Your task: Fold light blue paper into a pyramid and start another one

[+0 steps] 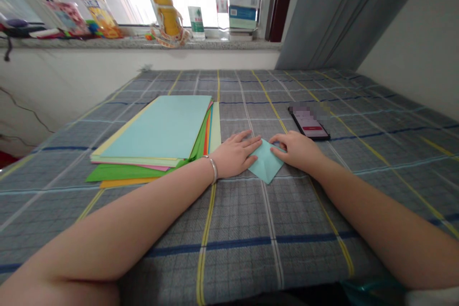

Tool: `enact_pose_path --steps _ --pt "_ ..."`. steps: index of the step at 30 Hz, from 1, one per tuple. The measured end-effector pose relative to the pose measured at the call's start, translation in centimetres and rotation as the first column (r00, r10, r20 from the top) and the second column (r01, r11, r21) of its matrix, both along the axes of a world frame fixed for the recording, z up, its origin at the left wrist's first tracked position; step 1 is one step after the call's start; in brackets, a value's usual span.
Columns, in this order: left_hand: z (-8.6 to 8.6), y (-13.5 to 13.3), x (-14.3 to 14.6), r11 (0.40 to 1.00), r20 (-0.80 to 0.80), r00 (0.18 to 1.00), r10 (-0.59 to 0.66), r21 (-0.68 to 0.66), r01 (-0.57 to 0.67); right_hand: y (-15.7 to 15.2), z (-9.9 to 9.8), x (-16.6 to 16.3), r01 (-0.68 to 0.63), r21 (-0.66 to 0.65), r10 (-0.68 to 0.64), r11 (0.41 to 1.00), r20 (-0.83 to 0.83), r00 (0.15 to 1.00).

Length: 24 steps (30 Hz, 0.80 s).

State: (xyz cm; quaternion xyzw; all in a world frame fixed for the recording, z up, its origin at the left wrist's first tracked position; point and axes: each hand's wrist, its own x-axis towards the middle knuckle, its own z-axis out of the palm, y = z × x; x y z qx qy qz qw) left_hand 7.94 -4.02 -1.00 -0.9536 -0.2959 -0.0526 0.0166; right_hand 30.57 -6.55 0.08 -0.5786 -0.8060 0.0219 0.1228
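A small folded square of light blue paper (267, 165) lies on the plaid cloth, one corner pointing toward me and creases running across it. My left hand (236, 154) rests flat on its left side, fingers stretched out over the upper left edge; a silver bangle circles that wrist. At the paper's upper right edge, my right hand (296, 149) pinches the corner between thumb and curled index finger. Part of the paper's far edge is hidden under the fingers.
A stack of coloured paper sheets (161, 126) lies left of my hands, close to my left forearm. Beyond my right hand is a phone (309, 123). Bottles, a yellow cup (168, 14) and boxes (243, 12) stand on the windowsill. A grey curtain (333, 14) hangs at the right.
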Motion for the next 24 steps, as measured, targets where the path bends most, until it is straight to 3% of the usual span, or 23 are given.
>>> enact_pose_path --steps 5,9,18,21,24 --pt "0.8 0.1 -0.4 1.000 -0.037 0.999 -0.003 -0.025 0.002 0.1 0.1 0.3 -0.026 -0.030 0.027 0.999 0.003 1.000" --pt "1.8 0.2 -1.4 0.993 -0.038 0.994 -0.102 -0.067 0.100 0.0 0.2 0.7 -0.066 -0.019 0.066 0.998 -0.004 0.998" --pt "3.1 0.7 -2.7 0.974 -0.070 0.978 -0.196 -0.131 0.186 0.3 -0.3 1.8 -0.287 0.036 0.289 0.957 -0.097 0.952" --pt "3.0 0.7 -2.5 0.971 -0.017 0.975 -0.223 -0.086 0.221 0.3 -0.4 1.8 -0.332 0.047 0.336 0.942 -0.116 0.935" --pt "2.7 0.5 -2.1 0.955 0.001 0.956 -0.292 0.049 0.292 0.0 -0.2 1.6 -0.358 0.050 0.361 0.932 -0.107 0.926"
